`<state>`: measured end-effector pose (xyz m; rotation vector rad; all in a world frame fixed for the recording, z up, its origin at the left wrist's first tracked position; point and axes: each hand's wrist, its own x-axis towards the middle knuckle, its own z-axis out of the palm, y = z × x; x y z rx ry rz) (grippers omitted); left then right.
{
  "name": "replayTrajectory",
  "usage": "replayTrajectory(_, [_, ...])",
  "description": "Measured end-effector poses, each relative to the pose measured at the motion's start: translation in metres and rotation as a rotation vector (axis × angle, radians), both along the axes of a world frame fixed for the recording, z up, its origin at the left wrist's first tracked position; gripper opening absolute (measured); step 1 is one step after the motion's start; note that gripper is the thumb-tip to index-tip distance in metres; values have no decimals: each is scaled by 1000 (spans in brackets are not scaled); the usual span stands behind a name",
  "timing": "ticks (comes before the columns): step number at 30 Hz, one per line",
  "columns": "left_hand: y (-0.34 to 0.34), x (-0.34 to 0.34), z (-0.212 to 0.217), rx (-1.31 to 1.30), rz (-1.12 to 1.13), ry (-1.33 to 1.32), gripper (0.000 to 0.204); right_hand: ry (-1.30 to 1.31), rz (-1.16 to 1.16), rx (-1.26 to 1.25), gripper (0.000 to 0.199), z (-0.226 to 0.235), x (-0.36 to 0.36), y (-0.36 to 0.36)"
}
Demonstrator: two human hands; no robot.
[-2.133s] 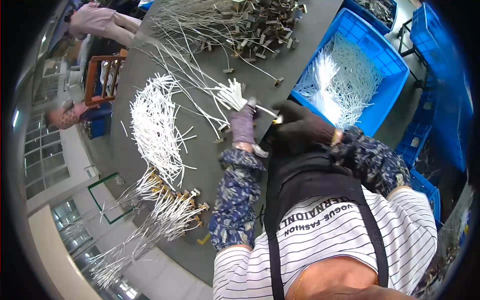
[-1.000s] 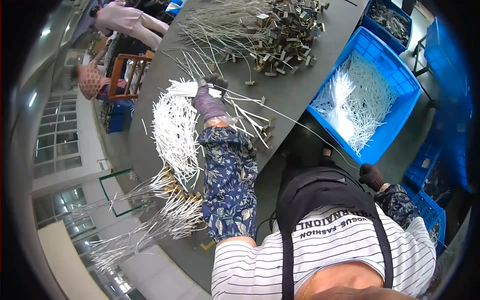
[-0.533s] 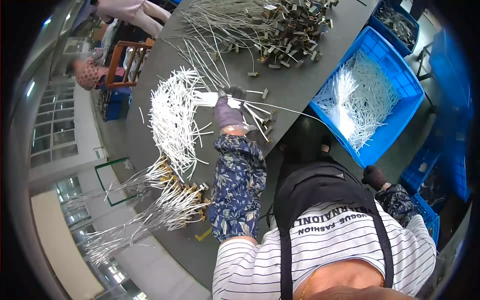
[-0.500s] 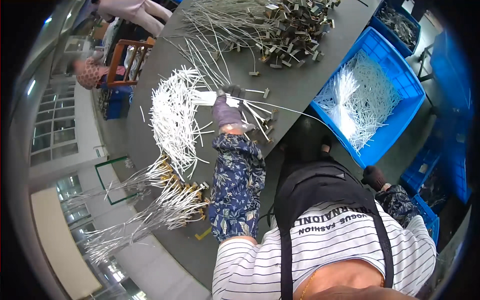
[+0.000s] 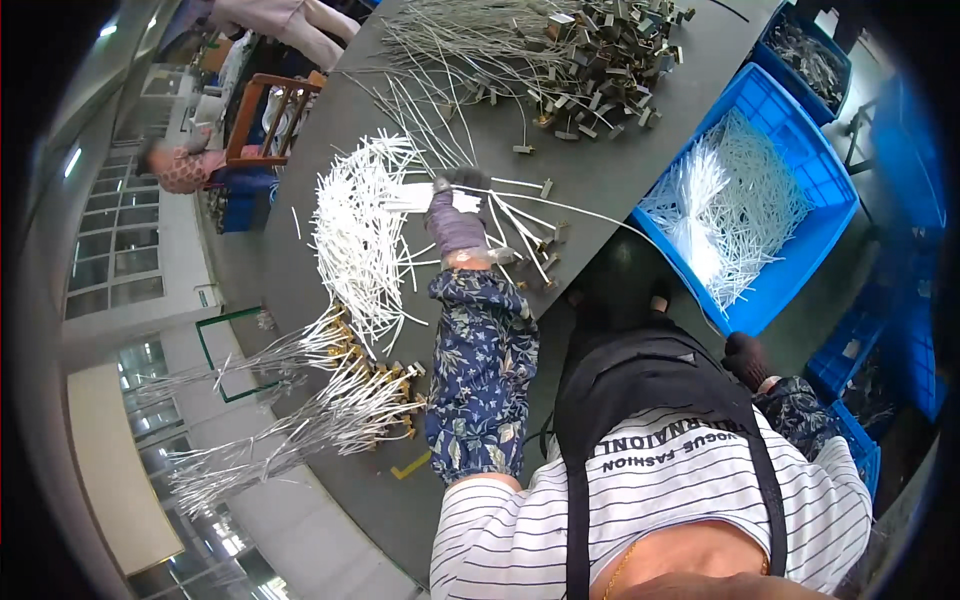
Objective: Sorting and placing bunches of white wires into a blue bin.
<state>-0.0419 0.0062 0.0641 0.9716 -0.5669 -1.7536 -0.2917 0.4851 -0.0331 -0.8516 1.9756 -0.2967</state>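
My left hand (image 5: 457,215), in a purple-grey glove, is closed over a bundle of white tubes (image 5: 408,198) above the table. Several white-sleeved wires (image 5: 524,222) with small metal ends fan out on the right of that hand. One long thin wire (image 5: 615,220) runs from there across the blue crate's near edge and down to my right hand (image 5: 745,360). That hand, dark-gloved, is held low beside my body, its fingers curled around the wire's end. A pile of loose white tubes (image 5: 355,240) lies just left of my left hand.
Wires with metal blocks (image 5: 610,70) are heaped at the table's far side. Bundled wires with brass-coloured ends (image 5: 370,400) lie at the left edge. A blue crate (image 5: 815,250) of white tubes stands right of the table (image 5: 575,185). Another person (image 5: 185,165) is at far left.
The view has shifted slightly, so the table and crate sit a little further right. Both hands keep their hold, with the long wire still stretched between them.
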Motion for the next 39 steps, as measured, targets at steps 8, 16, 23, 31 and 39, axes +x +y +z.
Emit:
replayTrajectory(8, [23,-12,0,24,-200,192,22,68,145,-130,16,13,-1,-26])
replayTrajectory(16, [79,-46,-10,-322,-701,-657,24,-167,61,-107,27,44,16,-114])
replayTrajectory(23, [81,-55,4,191,-456,-355,31,-204,59,-162,34,94,19,-187])
replayTrajectory(31, [111,-44,8,-93,-376,-687,25,-472,20,-357,65,110,65,-262])
replayTrajectory(39, [12,69,2,-66,-442,-1153,27,-115,179,-626,64,111,89,-378])
